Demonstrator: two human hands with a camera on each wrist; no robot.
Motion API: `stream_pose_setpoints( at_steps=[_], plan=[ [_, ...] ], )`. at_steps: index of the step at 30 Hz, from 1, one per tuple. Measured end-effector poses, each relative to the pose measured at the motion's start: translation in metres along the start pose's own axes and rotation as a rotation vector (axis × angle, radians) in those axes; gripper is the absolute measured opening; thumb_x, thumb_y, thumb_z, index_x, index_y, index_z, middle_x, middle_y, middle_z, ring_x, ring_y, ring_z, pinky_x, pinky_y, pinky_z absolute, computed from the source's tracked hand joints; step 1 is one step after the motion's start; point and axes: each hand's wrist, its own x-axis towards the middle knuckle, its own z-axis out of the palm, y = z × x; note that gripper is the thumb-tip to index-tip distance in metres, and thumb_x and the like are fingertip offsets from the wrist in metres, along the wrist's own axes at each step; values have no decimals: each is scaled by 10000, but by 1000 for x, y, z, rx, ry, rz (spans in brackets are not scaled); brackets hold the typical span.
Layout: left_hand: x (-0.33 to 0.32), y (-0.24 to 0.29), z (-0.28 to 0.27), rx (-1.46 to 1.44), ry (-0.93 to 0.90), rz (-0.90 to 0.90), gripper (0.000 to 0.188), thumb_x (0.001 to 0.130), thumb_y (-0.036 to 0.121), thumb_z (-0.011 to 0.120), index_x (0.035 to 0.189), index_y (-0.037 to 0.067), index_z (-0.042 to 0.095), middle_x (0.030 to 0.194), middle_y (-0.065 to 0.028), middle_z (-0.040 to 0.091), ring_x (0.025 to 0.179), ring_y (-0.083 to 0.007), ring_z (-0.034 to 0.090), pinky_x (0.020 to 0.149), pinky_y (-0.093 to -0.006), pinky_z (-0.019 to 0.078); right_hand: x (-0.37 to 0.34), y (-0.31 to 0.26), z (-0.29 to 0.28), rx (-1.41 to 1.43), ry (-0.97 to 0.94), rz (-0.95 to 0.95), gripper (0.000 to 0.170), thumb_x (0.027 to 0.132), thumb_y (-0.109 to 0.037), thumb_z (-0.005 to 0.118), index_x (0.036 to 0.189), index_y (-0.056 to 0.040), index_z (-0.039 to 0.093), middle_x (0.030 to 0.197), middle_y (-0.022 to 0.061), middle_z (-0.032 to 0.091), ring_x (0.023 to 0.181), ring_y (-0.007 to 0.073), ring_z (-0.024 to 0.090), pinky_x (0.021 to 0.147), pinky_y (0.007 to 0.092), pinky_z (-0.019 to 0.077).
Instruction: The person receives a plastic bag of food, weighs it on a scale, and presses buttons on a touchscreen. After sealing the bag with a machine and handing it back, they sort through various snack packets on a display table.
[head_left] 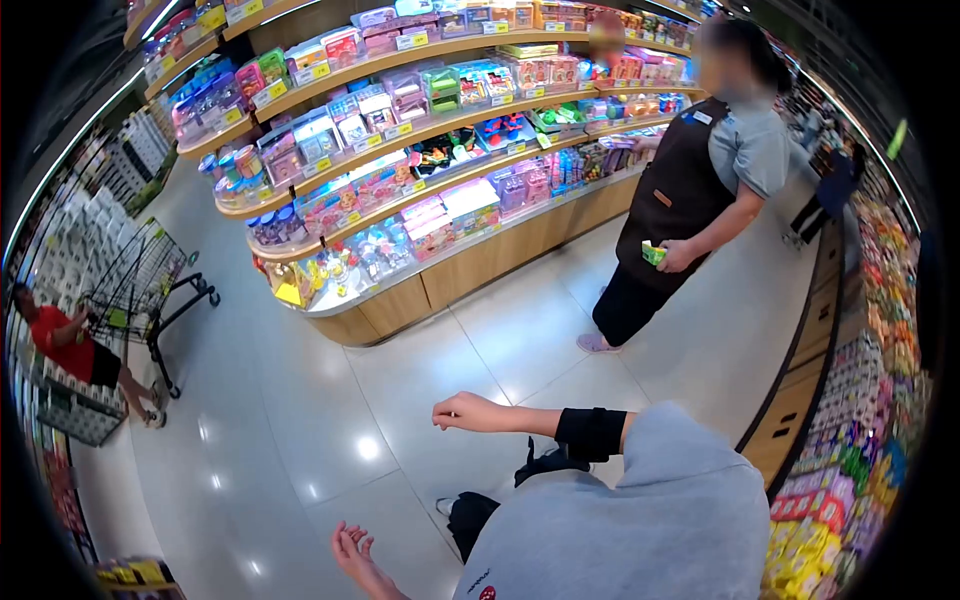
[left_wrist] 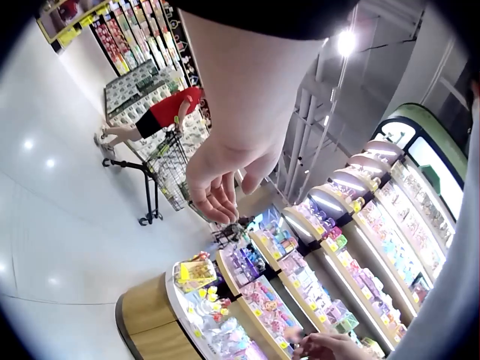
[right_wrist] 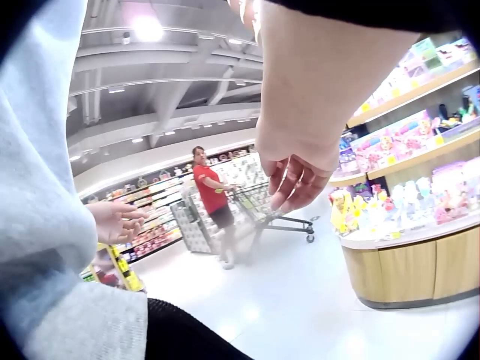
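Both hands hang in the air with nothing in them. In the head view my right hand (head_left: 465, 411) is held out over the floor, its fingers loosely curled, with a black band (head_left: 590, 434) on the forearm. Lower down, my left hand (head_left: 358, 550) has relaxed, slightly bent fingers. Up close in the left wrist view, the left hand (left_wrist: 229, 176) droops with its fingers loose. The right wrist view likewise shows the right hand (right_wrist: 298, 172) drooping, fingers softly bent. The nearest thing ahead is a curved display shelf (head_left: 390, 305), well apart from both hands.
A person in a dark apron (head_left: 675, 190) stands by the shelf with a small green packet (head_left: 654, 253) in one hand. At the left, a person in red (head_left: 65, 340) is beside a shopping cart (head_left: 140, 275). Packed snack shelves (head_left: 850, 420) line the right side.
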Motion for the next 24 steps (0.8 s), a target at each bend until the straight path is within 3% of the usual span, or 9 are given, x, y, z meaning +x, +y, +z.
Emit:
stream_pose_setpoints(
  at_steps=[8, 15, 20, 24],
  plan=[
    [173, 77, -44, 56, -308, 20, 265, 953, 253, 445, 1122, 60, 512, 933, -29, 539, 835, -111, 519, 714, -257, 431, 79, -59, 45, -36, 260, 198, 223, 896, -228, 497, 858, -41, 613, 731, 72, 663, 681, 239, 626, 638, 342, 475],
    [314, 101, -22, 34, -539, 58, 257, 946, 239, 464, 1114, 52, 518, 911, -34, 549, 831, -105, 527, 701, -248, 431, 158, -37, 71, -12, 428, 310, 221, 889, -226, 497, 862, -45, 621, 719, 57, 666, 658, 226, 626, 630, 331, 478],
    [408, 143, -30, 47, -479, 37, 259, 945, 221, 472, 1105, 25, 524, 896, -52, 563, 798, -120, 547, 672, -255, 452, 295, -38, 94, 33, 393, 263, 221, 882, -225, 507, 856, -44, 633, 713, 58, 665, 651, 224, 627, 644, 323, 485],
    [482, 179, -72, 43, -317, 40, 249, 941, 219, 483, 1089, 28, 537, 905, -53, 572, 803, -124, 553, 664, -261, 461, 434, -63, 113, 34, 234, 169, 206, 881, -226, 518, 875, -55, 632, 729, 64, 661, 674, 227, 628, 647, 336, 482]
  ],
)
